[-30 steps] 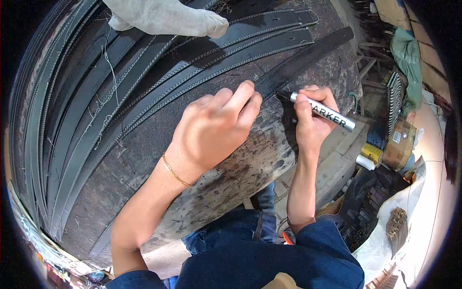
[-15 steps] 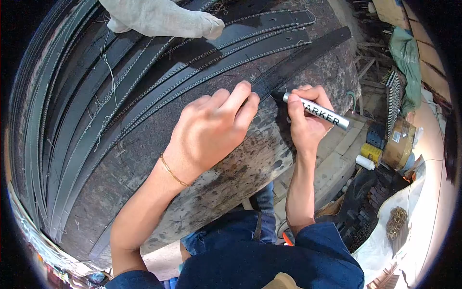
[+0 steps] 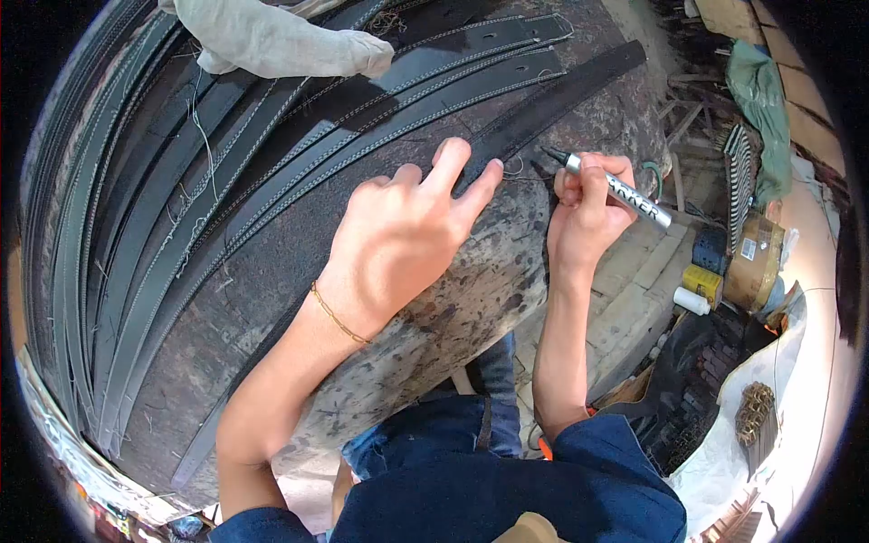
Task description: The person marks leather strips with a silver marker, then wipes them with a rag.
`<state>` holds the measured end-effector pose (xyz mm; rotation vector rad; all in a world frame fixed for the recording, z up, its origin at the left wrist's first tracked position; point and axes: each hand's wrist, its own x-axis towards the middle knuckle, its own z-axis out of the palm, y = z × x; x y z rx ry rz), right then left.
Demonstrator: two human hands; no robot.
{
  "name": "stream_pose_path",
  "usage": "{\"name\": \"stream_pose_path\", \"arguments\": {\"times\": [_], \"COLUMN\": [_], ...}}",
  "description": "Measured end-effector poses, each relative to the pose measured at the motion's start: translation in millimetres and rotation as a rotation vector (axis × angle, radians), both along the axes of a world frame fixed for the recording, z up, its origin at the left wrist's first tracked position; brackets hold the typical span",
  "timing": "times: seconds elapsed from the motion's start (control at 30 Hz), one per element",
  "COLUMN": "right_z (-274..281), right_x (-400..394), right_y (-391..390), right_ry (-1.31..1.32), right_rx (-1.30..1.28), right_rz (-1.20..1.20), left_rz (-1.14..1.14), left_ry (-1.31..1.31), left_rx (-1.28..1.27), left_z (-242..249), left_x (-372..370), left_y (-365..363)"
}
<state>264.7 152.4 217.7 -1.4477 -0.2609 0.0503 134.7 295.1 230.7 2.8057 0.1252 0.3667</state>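
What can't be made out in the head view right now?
- Head view: black strap under the left hand, which covers it.
- Head view: start of the lettering on the marker, behind the right hand's fingers.
- Head view: upper part of the grey cloth, cut by the top edge.
- Head view: box label, too small.

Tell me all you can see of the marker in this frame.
The marker has a slim silver barrel with bold black lettering, "ARKER" readable, the start covered by fingers. Its narrow black tip points up and left, near the edge of the dark strap; whether it touches the worktop is unclear. The right hand grips it at a slant, back end free.
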Motion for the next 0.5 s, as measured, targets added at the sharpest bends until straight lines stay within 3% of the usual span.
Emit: {"name": "stream_pose_path", "arguments": {"times": [0.13,0.3,0.5], "right_z": [-5.4,-4.2,4.7], "right_x": [4.5,1.4,-5.8], "right_y": [-6.9,-3.1,3.1], "right_ry": [0.013,-0.09,-0.105], "right_rx": [0.03,-0.307,-0.402], "right_rz": [0.062,0.043,0.079], "left_rz": [-0.001,0.005,0.001], "left_ry": [-0.014,-0.023,-0.009], "left_rx": [-0.018,-0.029,-0.031], "left_z": [-1.4,-3.2,-2.7], "left_x": [-0.8,-1.3,-1.6], "left_y": [1.2,0.4,1.3]}}
